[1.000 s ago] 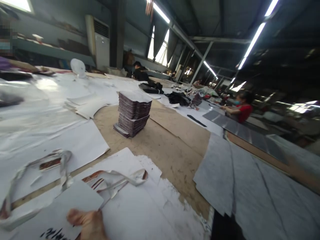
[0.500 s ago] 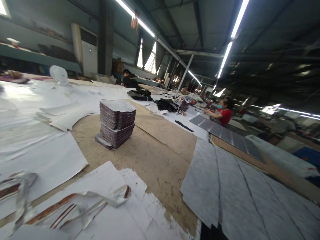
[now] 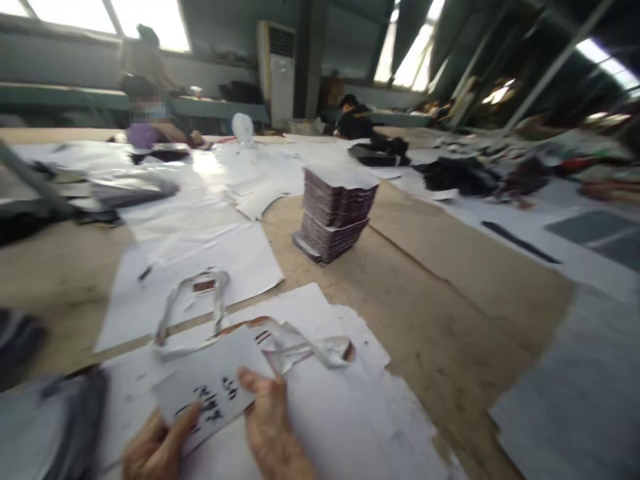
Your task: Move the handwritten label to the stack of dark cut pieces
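A white card with black handwriting (image 3: 210,390) lies at the near edge of the table, gripped from both sides. My left hand (image 3: 155,450) pinches its lower left corner. My right hand (image 3: 273,427) holds its right edge, with the thumb on top. Just beyond the card lie curled silver-white cut strips (image 3: 295,347) and a second loop of strip (image 3: 193,307) on white sheets (image 3: 350,413). The picture is blurred by motion.
A tall stack of dark cut pieces (image 3: 337,213) stands mid-table on the brown board (image 3: 435,293). Grey felt sheets (image 3: 585,393) lie at the right, dark material (image 3: 55,427) at the near left. A person (image 3: 150,120) sits at the far left, another person (image 3: 355,120) far back.
The view swung up and right, then back down and left. Both hands and the handwritten card have come back into view at the bottom.
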The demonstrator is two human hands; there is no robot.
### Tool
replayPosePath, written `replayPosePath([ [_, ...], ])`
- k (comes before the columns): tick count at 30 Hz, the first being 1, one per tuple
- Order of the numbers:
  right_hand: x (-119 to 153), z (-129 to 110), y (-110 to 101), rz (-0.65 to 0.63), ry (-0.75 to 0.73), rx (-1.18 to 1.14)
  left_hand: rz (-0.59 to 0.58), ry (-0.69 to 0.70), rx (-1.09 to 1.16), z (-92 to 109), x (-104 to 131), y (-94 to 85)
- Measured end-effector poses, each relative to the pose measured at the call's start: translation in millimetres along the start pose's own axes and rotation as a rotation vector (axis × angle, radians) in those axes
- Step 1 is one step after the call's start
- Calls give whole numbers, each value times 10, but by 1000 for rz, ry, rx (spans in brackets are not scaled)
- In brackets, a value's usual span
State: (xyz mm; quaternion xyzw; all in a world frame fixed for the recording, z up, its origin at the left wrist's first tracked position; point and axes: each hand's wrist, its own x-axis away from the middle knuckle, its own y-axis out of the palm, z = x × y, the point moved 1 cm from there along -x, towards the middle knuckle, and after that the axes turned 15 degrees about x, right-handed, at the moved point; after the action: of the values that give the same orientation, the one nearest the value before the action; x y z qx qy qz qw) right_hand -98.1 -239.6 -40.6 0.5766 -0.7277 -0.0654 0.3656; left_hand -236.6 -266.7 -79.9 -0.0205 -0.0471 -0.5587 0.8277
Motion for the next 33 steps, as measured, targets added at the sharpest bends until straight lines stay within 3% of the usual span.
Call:
replayPosePath([
  [3,-65,61,11,5,121,-76,-47,-81,64,89,13,-89],
  [10,-44,4,-26,-36,236,-29,-95,-48,174,238,37,87],
  [15,-36,-99,-24,-9,169,98,-98,-2,252,228,45,49],
  [21,-21,-280,-209,-70,-13,465,-133,129,274,252,11,1],
  [23,-34,-274,-272,-104,-54,557,-204,43,280,278,3,-16],
  [28,-88,-183,-345,-149,-121,642,-298,-441,378,474,-42,-24],
  [33,-121,-184,-358,-198,-94,613,-361,-611,241,725,-134,36],
])
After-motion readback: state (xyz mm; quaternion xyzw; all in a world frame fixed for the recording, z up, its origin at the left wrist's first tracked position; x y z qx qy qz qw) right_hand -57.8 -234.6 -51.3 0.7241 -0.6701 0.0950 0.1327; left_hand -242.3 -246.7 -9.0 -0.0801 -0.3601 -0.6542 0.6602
